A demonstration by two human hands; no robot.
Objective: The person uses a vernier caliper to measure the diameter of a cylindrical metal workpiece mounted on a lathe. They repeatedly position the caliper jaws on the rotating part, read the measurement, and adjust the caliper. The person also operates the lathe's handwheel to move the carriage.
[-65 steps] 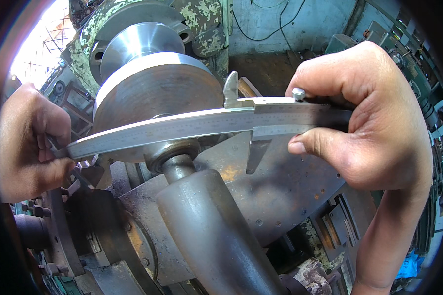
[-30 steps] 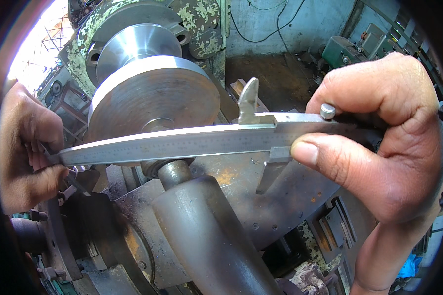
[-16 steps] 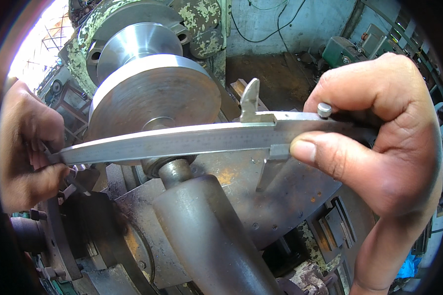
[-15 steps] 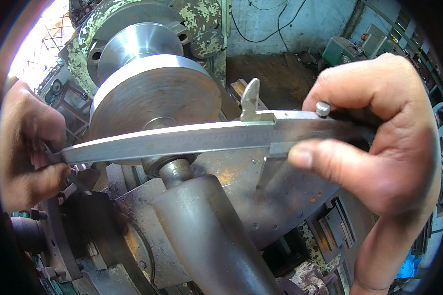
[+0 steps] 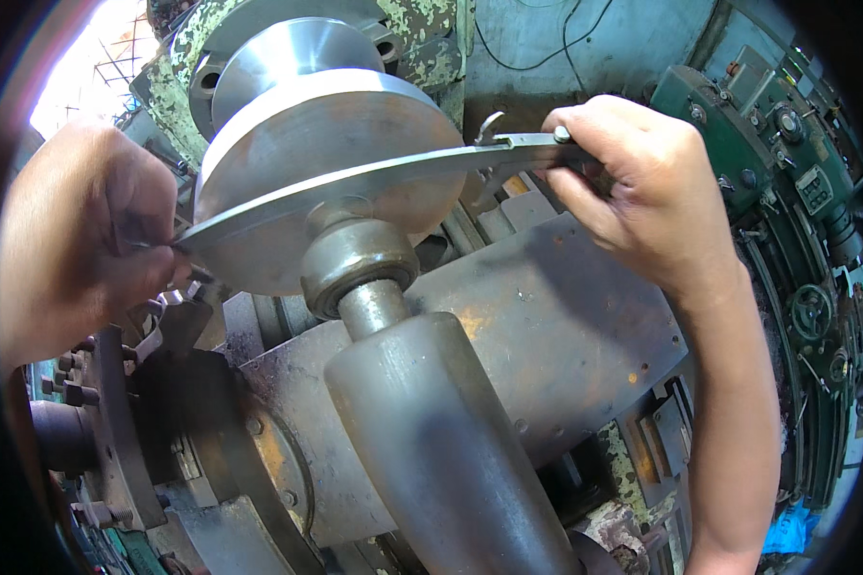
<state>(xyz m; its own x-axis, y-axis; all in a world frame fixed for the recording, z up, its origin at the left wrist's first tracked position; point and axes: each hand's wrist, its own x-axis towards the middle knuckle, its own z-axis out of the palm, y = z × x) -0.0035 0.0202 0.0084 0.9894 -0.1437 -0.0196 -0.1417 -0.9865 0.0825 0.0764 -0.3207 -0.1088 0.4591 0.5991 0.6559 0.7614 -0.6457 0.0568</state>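
Observation:
A long steel vernier caliper [image 5: 355,176] stretches between my hands, across the face of a round metal workpiece [image 5: 259,153]. My left hand [image 5: 96,240] pinches the far-left end of its beam. Around the sliding jaw end, my right hand [image 5: 633,182] is closed, with the thumb below and fingers above. The caliper's edge is turned up, so its scale hardly shows. Whether its jaws touch the workpiece, I cannot tell. Behind the caliper, the workpiece's brownish disc face meets a live centre [image 5: 360,264] on a thick tailstock quill [image 5: 431,422].
A lathe chuck [image 5: 206,81] with worn green paint stands behind the workpiece. Below my right arm lies a flat metal plate [image 5: 566,307]. The tool post [image 5: 115,431] with bolts is at lower left. Another green machine [image 5: 767,144] stands at far right.
The caliper has moved away from me, nearer the workpiece, and turned edge-up. Both hands moved with it; my right hand also shifted left. The view has shifted slightly.

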